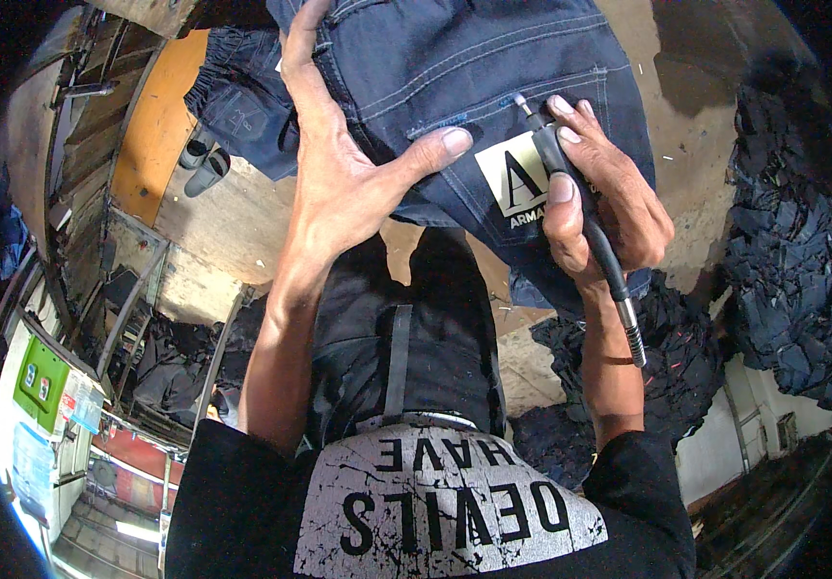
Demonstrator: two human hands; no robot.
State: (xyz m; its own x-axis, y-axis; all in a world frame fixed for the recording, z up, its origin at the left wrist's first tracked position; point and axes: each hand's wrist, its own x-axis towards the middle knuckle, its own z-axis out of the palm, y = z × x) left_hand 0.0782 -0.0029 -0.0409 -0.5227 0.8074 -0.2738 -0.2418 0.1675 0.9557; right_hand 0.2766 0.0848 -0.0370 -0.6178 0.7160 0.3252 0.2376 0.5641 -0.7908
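Observation:
Dark blue jeans (493, 58) are spread in front of me above my lap, their pale stitching and a pocket facing up. A cream square label (505, 172) with dark print sits on the pocket. My left hand (344, 169) lies spread over the left side, thumb stretched to the pocket's upper edge; the tips of its other fingers are cut off or hidden. In my right hand (609, 183), closed around it, is a black pen-like handpiece (546, 145) with a slim metal tip. The tip points at the pocket's top edge, near small lighter-blue marks. A spring sleeve (631, 328) ends the handpiece's tail.
Another dark garment (247, 106) lies at the far left, with grey slippers (208, 172) next to it. Heaps of dark cloth (792, 241) stand at the right and beside my right forearm. Metal frames and a green plastic piece (41, 381) are at the left.

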